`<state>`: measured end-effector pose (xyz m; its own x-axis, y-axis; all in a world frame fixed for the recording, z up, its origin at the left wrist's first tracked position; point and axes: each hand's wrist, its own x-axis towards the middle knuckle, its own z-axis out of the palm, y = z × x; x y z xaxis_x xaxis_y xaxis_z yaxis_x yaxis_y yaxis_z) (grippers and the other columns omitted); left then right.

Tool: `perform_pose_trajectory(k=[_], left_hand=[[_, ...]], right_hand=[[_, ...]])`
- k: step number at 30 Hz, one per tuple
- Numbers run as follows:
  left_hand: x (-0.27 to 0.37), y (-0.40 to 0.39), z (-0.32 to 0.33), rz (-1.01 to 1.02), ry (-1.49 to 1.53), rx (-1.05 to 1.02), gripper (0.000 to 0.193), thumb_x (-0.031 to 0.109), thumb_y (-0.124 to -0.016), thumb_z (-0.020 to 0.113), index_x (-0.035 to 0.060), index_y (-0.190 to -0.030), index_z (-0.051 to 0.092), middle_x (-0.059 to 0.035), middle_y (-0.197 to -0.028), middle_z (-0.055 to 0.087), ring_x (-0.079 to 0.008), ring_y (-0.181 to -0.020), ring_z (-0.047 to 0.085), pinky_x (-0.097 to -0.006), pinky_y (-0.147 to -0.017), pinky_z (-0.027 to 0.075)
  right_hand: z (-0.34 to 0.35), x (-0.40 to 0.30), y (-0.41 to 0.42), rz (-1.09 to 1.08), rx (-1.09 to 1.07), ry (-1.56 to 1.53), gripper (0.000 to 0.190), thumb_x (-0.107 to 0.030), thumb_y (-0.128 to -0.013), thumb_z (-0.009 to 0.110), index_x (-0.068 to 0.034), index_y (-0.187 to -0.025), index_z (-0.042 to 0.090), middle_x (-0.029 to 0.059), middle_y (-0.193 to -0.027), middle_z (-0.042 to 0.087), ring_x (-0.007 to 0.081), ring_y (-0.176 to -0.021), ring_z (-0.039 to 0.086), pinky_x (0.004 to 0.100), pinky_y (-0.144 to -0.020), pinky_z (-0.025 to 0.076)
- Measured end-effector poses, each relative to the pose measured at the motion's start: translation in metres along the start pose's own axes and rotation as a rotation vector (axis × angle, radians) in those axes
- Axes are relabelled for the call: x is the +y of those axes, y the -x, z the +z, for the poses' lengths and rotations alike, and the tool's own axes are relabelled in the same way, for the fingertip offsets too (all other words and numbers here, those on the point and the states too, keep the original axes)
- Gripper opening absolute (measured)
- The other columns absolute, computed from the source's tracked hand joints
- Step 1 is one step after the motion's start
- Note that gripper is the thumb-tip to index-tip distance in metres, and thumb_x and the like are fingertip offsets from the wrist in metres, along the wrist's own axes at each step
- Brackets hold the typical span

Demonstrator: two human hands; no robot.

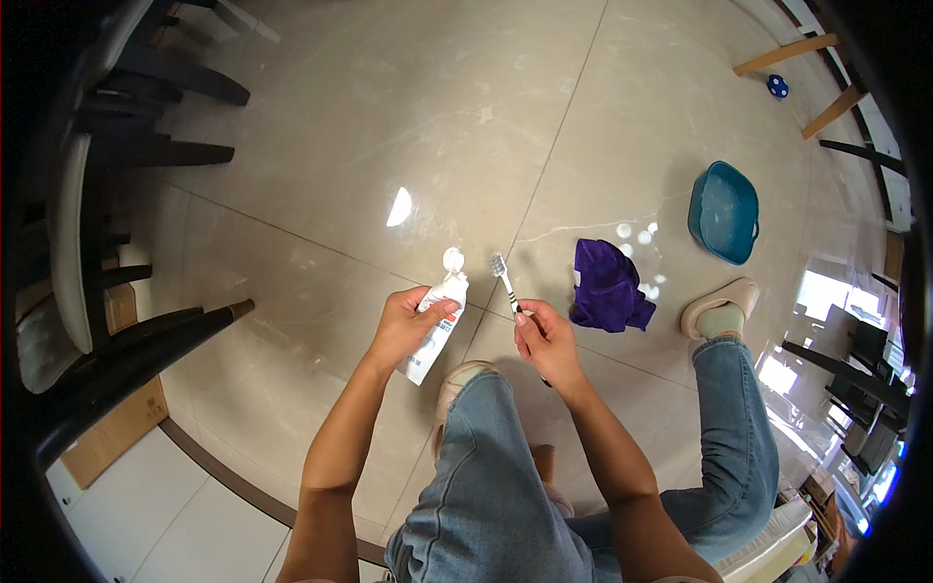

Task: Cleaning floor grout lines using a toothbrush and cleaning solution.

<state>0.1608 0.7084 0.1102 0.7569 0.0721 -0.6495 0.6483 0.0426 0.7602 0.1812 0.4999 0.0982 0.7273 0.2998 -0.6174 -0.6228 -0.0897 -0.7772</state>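
Note:
My left hand (414,324) grips a white toothpaste tube (431,348) with printing on it. The tube's flip cap (453,259) hangs open at its upper end. In my right hand (547,341) is a toothbrush (509,286) with a black-and-white striped handle, its bristle head pointing up and away from me. The brush head and the tube's mouth are a short gap apart, not touching. On the floor to the right of my right hand lies a crumpled purple cloth (611,288) with a small white tag.
A teal plastic basin (721,215) stands on the glossy tiled floor (350,131) at right. Dark chair legs (197,321) reach in from the left, near a cardboard box (120,430). Wooden legs (787,55) and a blue spotted ball (778,87) are at upper right.

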Motion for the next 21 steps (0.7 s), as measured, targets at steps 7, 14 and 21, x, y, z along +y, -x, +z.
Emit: perform_pose_trajectory(k=[7,14,21], left_hand=[[-0.012,-0.004,0.001,0.207,-0.232,-0.035,0.019,0.022,-0.078,0.062,0.0032,-0.080,0.061,-0.0018,-0.060,0.056,-0.0065,-0.054,0.048,-0.0243,-0.049,0.038],[-0.010,-0.002,-0.004,0.340,-0.381,-0.045,0.016,0.021,-0.078,0.060,0.0050,-0.080,0.061,-0.0089,-0.057,0.055,-0.0179,-0.049,0.048,-0.0284,-0.049,0.039],[-0.006,0.000,-0.010,0.350,-0.440,-0.072,0.015,0.019,-0.078,0.059,0.0046,-0.082,0.061,-0.0101,-0.059,0.055,-0.0187,-0.049,0.048,-0.0290,-0.049,0.039]], right_hand=[[-0.001,-0.007,0.009,-0.030,-0.053,0.159,0.019,-0.011,-0.085,0.051,-0.001,-0.101,0.051,-0.0005,-0.063,0.049,0.0037,-0.050,0.041,0.0184,-0.044,0.034],[-0.002,-0.007,0.009,-0.116,-0.079,0.319,0.020,-0.008,-0.083,0.054,-0.002,-0.101,0.052,-0.0015,-0.064,0.050,0.0033,-0.053,0.042,0.0180,-0.047,0.036],[0.000,-0.010,0.010,-0.137,-0.093,0.364,0.020,-0.008,-0.082,0.055,-0.002,-0.101,0.052,-0.0026,-0.064,0.050,0.0026,-0.053,0.041,0.0178,-0.047,0.035]])
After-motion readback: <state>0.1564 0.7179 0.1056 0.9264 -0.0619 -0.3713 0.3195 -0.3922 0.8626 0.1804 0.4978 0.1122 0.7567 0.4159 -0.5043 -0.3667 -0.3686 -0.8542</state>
